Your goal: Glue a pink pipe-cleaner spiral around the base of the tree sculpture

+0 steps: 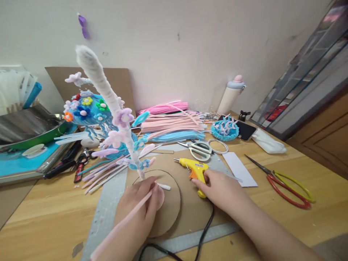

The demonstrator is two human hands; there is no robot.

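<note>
My left hand [140, 204] is closed around the base of a tall white wrapped stem [104, 88], with fuzzy lilac, pink and blue flowers along it. A pale pink pipe cleaner [122, 223] trails from those fingers toward the lower left, beside a small pink coil [160, 198]. Beneath that hand lies a round cardboard disc [172, 214]. To the right, my right hand [214, 185] is wrapped round the handle of a yellow glue gun [194, 168], whose nozzle points left over the cardboard sheet.
Red and yellow-handled scissors [288, 188] lie at right, white-handled scissors [199, 150] behind the glue gun. Pink and blue pipe cleaners [171, 125] are piled near the wall. A flowered blue ball [91, 110] stands at left, a bottle [231, 96] at back. A black cable [205, 232] runs in front.
</note>
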